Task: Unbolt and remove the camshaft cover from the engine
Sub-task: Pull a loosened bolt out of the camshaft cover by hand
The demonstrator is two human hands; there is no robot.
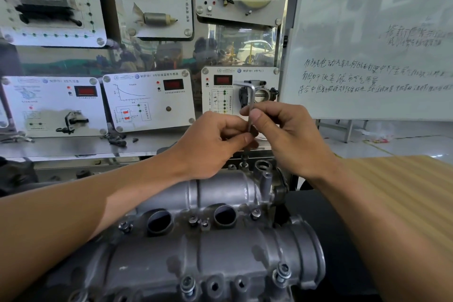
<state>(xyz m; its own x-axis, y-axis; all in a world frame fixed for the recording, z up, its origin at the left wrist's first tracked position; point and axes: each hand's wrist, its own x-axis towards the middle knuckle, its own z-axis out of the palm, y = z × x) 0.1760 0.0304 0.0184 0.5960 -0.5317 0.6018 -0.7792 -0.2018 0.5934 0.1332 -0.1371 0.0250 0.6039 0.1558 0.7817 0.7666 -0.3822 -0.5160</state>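
The grey cast camshaft cover point(220, 247) fills the lower middle, with two round openings and several bolts along its edges. Above its far end stands an L-shaped hex key point(250, 105), upright, short arm pointing left at the top. My left hand point(210, 144) pinches the key's lower shaft between thumb and fingers. My right hand point(282, 130) pinches the shaft a little higher from the right. The key's tip is hidden behind my hands. A raised bolt point(244, 158) shows just below them at the cover's far edge.
Training panels with sensors and red displays point(147, 100) stand behind the engine on a metal shelf point(73, 147). A whiteboard point(367, 56) with handwriting is at the right. A wooden tabletop point(404, 191) lies beside my right arm. Small dark parts point(117, 140) lie on the shelf.
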